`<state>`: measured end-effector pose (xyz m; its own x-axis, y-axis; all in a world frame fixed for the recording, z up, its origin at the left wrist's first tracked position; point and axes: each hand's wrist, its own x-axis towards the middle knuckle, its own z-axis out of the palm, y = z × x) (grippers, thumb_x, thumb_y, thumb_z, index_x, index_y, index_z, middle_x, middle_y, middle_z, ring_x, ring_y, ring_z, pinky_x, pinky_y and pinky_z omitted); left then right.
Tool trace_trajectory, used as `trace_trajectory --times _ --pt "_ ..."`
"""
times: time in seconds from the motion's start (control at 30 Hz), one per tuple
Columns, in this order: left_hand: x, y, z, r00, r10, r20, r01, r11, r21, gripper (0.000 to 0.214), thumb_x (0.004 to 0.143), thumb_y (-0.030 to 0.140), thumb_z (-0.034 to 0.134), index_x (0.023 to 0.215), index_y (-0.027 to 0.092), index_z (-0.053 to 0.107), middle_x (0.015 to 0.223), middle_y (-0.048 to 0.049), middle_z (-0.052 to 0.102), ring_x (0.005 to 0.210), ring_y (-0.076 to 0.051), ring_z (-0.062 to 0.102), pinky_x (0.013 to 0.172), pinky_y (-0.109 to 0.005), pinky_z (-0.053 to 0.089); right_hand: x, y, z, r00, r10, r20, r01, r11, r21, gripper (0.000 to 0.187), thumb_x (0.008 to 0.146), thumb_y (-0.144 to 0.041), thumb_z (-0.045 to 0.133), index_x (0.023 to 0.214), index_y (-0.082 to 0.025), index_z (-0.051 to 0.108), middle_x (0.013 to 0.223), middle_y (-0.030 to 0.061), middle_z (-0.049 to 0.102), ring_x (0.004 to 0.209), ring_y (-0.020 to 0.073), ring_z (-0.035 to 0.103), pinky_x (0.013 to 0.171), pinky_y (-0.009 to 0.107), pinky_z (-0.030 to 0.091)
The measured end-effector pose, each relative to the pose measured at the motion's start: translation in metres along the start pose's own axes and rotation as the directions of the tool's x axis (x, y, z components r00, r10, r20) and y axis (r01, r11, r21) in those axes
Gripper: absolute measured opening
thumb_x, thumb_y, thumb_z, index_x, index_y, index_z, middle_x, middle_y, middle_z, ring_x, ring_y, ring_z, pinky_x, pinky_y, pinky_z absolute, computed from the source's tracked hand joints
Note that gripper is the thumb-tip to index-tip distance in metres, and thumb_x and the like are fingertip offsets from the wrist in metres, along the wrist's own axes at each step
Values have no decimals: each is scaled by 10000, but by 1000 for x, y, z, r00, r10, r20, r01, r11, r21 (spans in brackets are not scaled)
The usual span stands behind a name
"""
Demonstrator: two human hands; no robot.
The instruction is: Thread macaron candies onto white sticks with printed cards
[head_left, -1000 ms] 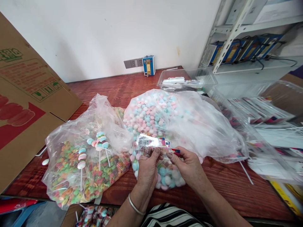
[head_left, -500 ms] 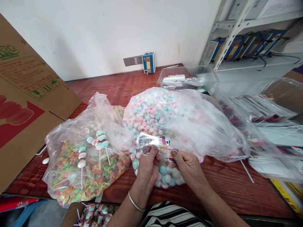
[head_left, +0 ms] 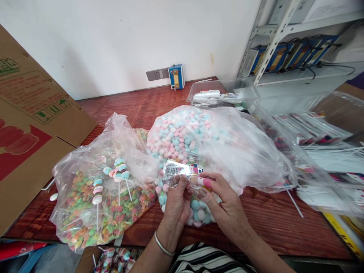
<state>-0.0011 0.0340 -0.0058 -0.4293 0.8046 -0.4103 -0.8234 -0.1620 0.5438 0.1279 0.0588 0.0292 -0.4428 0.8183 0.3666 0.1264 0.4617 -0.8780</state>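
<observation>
My left hand (head_left: 178,203) is closed on a printed clear-and-silver candy wrapper (head_left: 178,169), thumb on top, above the pastel candy bag. My right hand (head_left: 223,199) is at the wrapper's right end, index finger along its upper edge and thumb by its lower edge, with a pink printed patch between them. Its other fingers are partly hidden. Whether anything is inside the wrapper I cannot tell. Below lies a large clear bag of pink, blue and white candies (head_left: 179,138). To the left, candy skewers on white sticks (head_left: 97,191) rest on a bag of colourful ring candies (head_left: 76,216).
A cardboard box (head_left: 36,125) stands at the left. Clear plastic bins (head_left: 304,167) with wrappers and white sticks are at the right, another tub (head_left: 224,91) behind. A blue device (head_left: 176,77) sits by the wall. Wrapped candies (head_left: 116,259) lie in a box below the table edge.
My right hand has shifted its grip: the index finger now stretches over the wrapper's upper edge and the thumb has slid lower. The left hand keeps its hold. The view has moved slightly.
</observation>
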Motion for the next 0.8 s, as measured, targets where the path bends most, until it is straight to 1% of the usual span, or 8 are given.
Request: trace_trajectory --times 0.13,0.23,0.37,0.43,0.5,0.67,0.73,0.8 --pt "-2 1 3 998 -53 19 53 998 19 312 596 249 882 795 116 682 656 15 644 543 -60 566 517 -155 475 -1 1 5 999 48 20 -48 998 38 242 974 -199 470 1037 -225 702 1160 84 614 1090 200 591 929 318 490" --pt "-1 0 -1 994 -111 6 111 993 -47 289 610 206 873 806 117 680 661 10 646 537 -62 570 505 -151 475 -3 -1 5 999 40 19 -40 999 -12 225 970 -208 487 1044 -214 700 1168 99 617 1111 220 586 951 359 491" --pt "2 0 -9 964 -265 2 262 953 -153 208 723 245 804 820 132 657 672 4 631 536 -69 569 512 -165 493 -6 -5 3 997 -76 -30 71 987 -143 159 919 -235 595 1054 -223 678 1210 114 596 1140 257 576 953 422 496" --pt "3 3 -9 941 -337 26 336 924 -182 207 783 297 755 844 128 652 669 0 620 518 -62 552 504 -163 490 -6 -9 1 987 -148 -61 134 972 -192 216 895 -229 630 1109 -238 656 1229 115 584 1137 263 577 936 432 507" --pt "3 6 -8 933 -356 54 359 909 -211 205 808 313 731 827 128 645 626 16 585 477 -42 509 473 -145 461 -5 -16 0 979 -189 -73 170 961 -219 250 889 -226 633 1137 -256 644 1233 112 580 1129 265 581 920 432 517" --pt "-5 21 -4 962 -262 74 272 919 -286 195 755 246 783 747 154 612 592 51 536 454 -24 446 466 -140 432 -5 -34 -5 972 -225 -66 212 964 -160 248 911 -244 582 1152 -276 630 1212 97 586 1131 264 580 932 414 510" --pt "-13 36 -6 981 -177 79 193 933 -303 242 696 235 827 731 164 598 609 53 525 493 -41 465 490 -163 440 -1 -38 -6 975 -211 -68 199 969 -147 235 933 -246 538 1146 -282 631 1219 86 583 1134 256 575 953 402 485" --pt "-25 59 -14 995 -47 91 72 953 -294 294 663 261 848 691 170 570 613 49 495 533 -63 473 513 -185 441 10 -39 0 979 -193 -61 180 969 -170 225 944 -254 515 1132 -281 635 1198 78 600 1106 249 587 943 383 474"
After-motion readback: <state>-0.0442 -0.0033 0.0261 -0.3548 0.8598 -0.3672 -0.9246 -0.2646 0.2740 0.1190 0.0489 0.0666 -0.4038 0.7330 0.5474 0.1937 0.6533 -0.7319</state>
